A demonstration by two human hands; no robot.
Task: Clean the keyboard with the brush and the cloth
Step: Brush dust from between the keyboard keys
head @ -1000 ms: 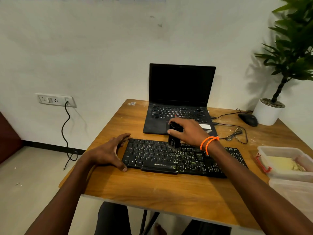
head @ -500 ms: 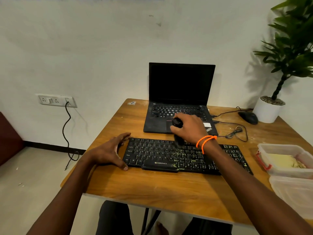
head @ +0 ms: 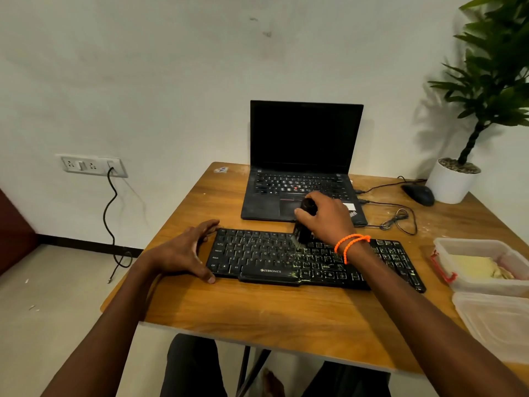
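A black keyboard (head: 257, 256) lies across the wooden table (head: 257, 308), its right half speckled with pale dust. My right hand (head: 329, 217) grips a small black brush (head: 302, 230) upright, bristles down on the upper middle keys. My left hand (head: 183, 250) rests at the keyboard's left end, fingers spread, thumb against the front corner and fingertips by the back corner. A yellowish cloth (head: 481, 266) lies in a clear plastic box (head: 446, 245) at the right.
An open black laptop (head: 303, 156) stands behind the keyboard. A black mouse (head: 419, 194), cables (head: 398, 220) and a white plant pot (head: 453, 181) sit at the back right. A clear lid (head: 498, 325) lies at the front right edge.
My right hand has carried the brush back and forth over the upper middle keys. The left hand has stayed at the keyboard's left end.
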